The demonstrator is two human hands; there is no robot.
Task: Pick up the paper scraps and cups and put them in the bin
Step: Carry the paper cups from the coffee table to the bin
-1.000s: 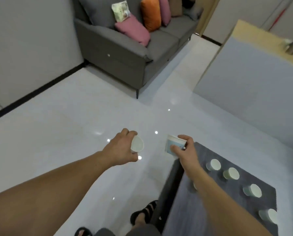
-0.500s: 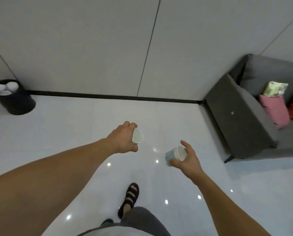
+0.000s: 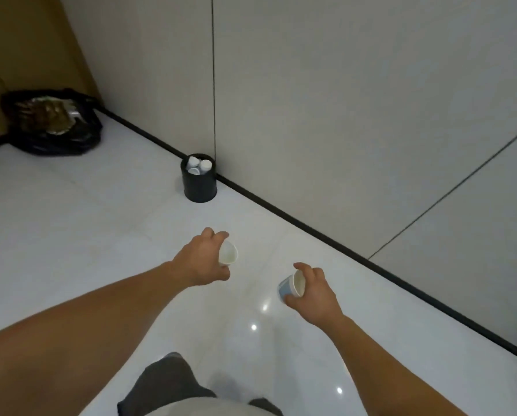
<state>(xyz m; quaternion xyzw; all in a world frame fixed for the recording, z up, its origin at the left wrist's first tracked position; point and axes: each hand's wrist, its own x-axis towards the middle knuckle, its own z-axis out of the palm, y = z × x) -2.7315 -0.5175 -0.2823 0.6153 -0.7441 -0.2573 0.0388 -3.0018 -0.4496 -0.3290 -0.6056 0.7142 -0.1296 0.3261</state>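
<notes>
The left hand (image 3: pixel 201 259) has its grip closed round a white paper cup (image 3: pixel 228 252), fingers curled over the top and thumb underneath, so the cup's wall is mostly hidden in the palm. The cup lies on its side, its long axis running roughly left to right and its open mouth facing right and toward the camera. The right hand (image 3: pixel 313 291) grips a blue-and-white paper cup (image 3: pixel 291 285), thumb below and fingers arched over the rim. That cup is tilted too, base to the left and mouth turned up and to the right. Both forearms reach forward, bare, the left one higher and further out, and the two cups hang in the air above the floor (image 3: pixel 86 229), near each other but apart.

The floor is glossy white tile with small bright reflections. Ahead of the left hand, well apart from it, a small round black bin (image 3: pixel 199 184) stands upright on the floor, against the black baseboard (image 3: pixel 281 211) at the foot of a pale grey panelled wall (image 3: pixel 341 100). Several white cups (image 3: pixel 198 166) sit inside the bin. In the far left corner of the floor a black rubbish bag (image 3: pixel 53 124) lies open beside a brown wooden panel (image 3: pixel 26 40). Dark grey shorts (image 3: pixel 167 382) show at the bottom edge.
</notes>
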